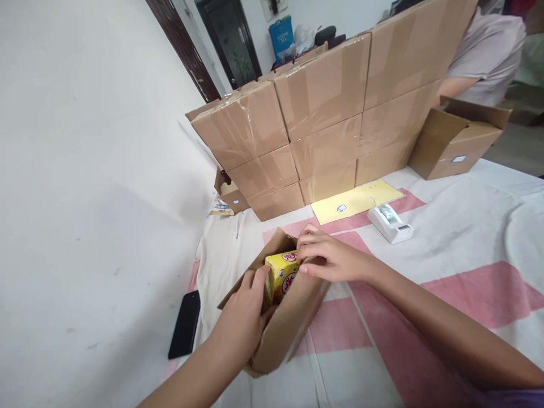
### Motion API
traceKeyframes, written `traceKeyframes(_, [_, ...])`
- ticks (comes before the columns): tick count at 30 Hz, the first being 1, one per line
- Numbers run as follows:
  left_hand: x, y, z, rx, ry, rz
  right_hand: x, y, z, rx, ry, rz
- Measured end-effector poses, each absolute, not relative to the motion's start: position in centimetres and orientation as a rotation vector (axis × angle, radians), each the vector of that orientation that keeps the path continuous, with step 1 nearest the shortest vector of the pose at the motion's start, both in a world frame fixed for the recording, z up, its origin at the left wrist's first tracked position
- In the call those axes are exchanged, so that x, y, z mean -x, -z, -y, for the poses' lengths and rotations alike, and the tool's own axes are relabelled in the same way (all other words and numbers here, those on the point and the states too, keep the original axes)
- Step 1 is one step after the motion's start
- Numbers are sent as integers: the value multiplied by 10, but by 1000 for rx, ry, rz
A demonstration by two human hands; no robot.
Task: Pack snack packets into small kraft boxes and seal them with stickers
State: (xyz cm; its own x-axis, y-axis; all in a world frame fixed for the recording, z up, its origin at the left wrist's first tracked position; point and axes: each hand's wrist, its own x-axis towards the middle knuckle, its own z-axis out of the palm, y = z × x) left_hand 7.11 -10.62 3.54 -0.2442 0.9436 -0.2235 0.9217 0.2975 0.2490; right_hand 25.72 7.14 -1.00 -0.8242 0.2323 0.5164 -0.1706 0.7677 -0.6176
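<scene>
An open cardboard box (293, 320) rests on the cloth in front of me, its flaps raised. Inside it is a yellow packet box (281, 273) with red lettering, upright and partly hidden by the carton walls. My left hand (242, 311) reaches into the carton, closed on the near left side of the yellow box; its thumb is low inside. With fingers curled over the flap at the far right, my right hand (329, 256) grips the carton's edge. Its fingertips come close to the yellow box, and whether they touch it I cannot tell.
A wall of taped cartons (325, 85) stands behind. Before it lie a yellow sheet (357, 201) and a white tape dispenser (390, 224). An open carton (454, 141) is at right, near a person's sleeve (488, 51). A black phone (185, 324) lies by the left wall.
</scene>
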Motion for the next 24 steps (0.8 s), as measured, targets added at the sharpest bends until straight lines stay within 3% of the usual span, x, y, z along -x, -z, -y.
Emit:
traceKeyframes(6, [-72, -39, 104, -1791, -214, -2078, -260, 10, -74, 49, -926, 2365])
traceKeyframes(17, [-67, -48, 88, -1934, -106, -1926, -262, 9, -74, 116, -936, 2406])
traceKeyframes(20, [-52, -53, 107, -2080, -357, -1929, -264, 9, -73, 141, -908, 2336])
traceKeyframes(24, [-38, -30, 162, -2190, -1114, -2124, -263, 15, -72, 220, -917, 2220])
